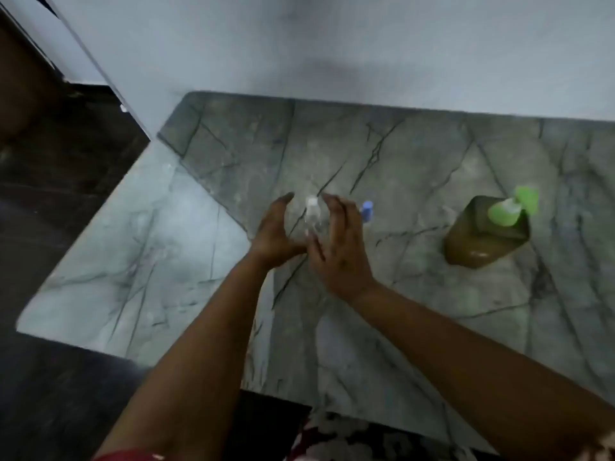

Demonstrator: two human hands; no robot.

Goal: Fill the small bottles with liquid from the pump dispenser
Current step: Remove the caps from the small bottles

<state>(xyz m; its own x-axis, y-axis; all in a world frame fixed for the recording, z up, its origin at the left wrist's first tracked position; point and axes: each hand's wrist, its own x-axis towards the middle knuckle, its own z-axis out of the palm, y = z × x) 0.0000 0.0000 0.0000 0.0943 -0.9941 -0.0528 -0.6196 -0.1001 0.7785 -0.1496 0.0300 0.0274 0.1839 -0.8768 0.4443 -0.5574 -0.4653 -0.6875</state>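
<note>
Small bottle (pixel 312 216) on counter (pixel 399 154) between left hand (pixel 276 232) and right hand (pixel 337 242); pump dispenser (pixel 489 232) well right; perhaps another bottle (pixel 366 211) just behind right hand.

A grey marble surface (pixel 416 154) with dark veins stands against a pale wall (pixel 332 44) along its far edge. Dark floor (pixel 50 201) lies beyond its left edge. A floral patterned cloth (pixel 349 437) shows below its near edge.

A grey marble worktop (pixel 416 154) runs along the wall. A small clear bottle (pixel 312 216) stands mid-worktop, a blue-capped bottle (pixel 367 210) just beside it, and a green-topped pump dispenser (pixel 487 232) stands toward the right end.
</note>
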